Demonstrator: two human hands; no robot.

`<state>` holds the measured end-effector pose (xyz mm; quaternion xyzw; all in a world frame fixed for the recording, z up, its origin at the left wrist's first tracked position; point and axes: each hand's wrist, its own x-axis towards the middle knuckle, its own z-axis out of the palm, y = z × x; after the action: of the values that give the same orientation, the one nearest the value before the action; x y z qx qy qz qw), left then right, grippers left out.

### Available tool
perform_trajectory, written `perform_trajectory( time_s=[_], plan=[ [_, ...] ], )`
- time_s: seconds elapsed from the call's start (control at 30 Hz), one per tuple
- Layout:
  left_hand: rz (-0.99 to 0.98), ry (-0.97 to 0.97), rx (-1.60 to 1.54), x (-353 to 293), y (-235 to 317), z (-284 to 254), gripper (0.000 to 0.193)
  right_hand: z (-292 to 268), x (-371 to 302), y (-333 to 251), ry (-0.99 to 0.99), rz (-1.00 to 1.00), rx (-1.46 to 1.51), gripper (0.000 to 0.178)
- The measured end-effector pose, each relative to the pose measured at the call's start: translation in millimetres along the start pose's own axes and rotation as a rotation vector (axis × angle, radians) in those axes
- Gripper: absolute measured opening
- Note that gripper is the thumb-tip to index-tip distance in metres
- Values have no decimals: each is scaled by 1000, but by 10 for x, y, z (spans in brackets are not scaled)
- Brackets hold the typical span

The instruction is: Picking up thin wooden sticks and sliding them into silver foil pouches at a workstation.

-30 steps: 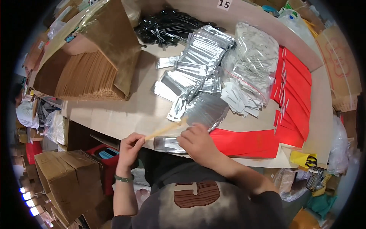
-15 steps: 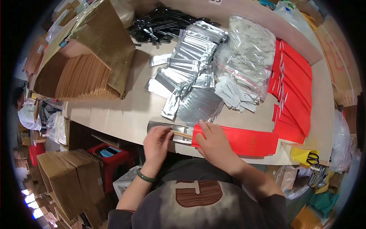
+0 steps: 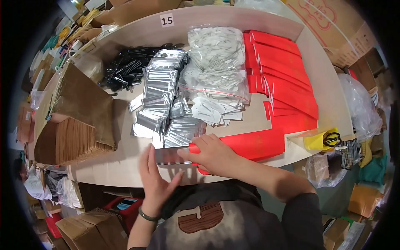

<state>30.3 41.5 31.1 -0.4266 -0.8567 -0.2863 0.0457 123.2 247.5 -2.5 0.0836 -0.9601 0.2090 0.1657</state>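
Observation:
A flat silver packet [image 3: 171, 156] sticks out to the left from the mouth of a red paper sleeve [image 3: 254, 144] near the table's front edge. My right hand [image 3: 214, 156] grips the sleeve at its mouth, with the thumb over the packet. At the packet's left end stands my left hand [image 3: 156, 179], fingers up and thumb spread, holding nothing. Behind the packet lies a heap of silver packets [image 3: 160, 91]. Small white paper slips [image 3: 212, 111] lie beside that heap, in front of a clear bag of white slips [image 3: 216, 58]. More red sleeves [image 3: 287, 75] are stacked at the right.
A cardboard box [image 3: 85, 96] on its side, packed with thin brown pieces, stands on the table's left. Black plastic cutlery [image 3: 129, 68] lies at the back left. A yellow holder with black-handled scissors [image 3: 318, 141] hangs at the right front edge. Low walls bound the table.
My left hand has let go of the wooden chopsticks and opened; they no longer show. My right hand still grips the sleeve's mouth. The whole view has shifted and turned.

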Motion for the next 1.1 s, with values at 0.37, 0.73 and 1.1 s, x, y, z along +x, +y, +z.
perform_trajectory(
  time_s=[0.37,0.73,1.1],
  plan=[
    [-332,-600,-565,-99,-220,35,37,-972,-432,558,-322,78,13,40],
    [-326,-209,-136,-337,-513,325,53,-140,-127,-97,-551,627,30,34],
    [54,-537,-130,-101,-493,117,70,354,160,-345,-307,382,230,17]
  ],
)
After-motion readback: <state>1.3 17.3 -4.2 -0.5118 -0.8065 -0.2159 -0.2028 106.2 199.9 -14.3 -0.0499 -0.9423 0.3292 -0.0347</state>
